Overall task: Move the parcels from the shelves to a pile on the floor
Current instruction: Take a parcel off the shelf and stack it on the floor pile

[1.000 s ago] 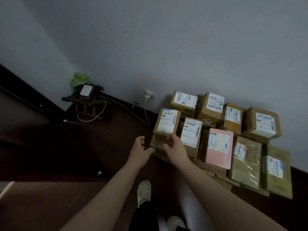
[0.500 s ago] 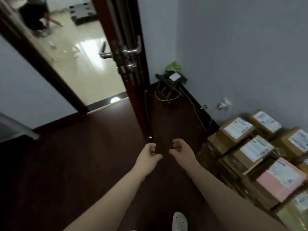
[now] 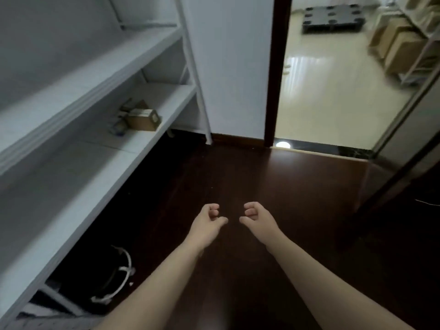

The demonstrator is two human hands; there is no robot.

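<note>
- Left hand (image 3: 206, 221) and right hand (image 3: 258, 219), lower centre, near each other over the dark floor (image 3: 262, 177); fingers loosely curled, holding nothing
- Brown parcel (image 3: 142, 119) lies on the white shelves (image 3: 152, 141), left of centre

We face shelves (image 3: 100, 75) from seven to eleven o'clock, a parcel (image 3: 142, 120) on one board at ten, a doorway (image 3: 333, 96) at one, a pallet (image 3: 333, 19) beyond it and boxes (image 3: 400, 47) on a rack (image 3: 415, 67) at two.

Small brown cardboard parcel (image 3: 142, 118) lying flat on lower white shelf (image 3: 152, 141); blurred items beside.
</note>
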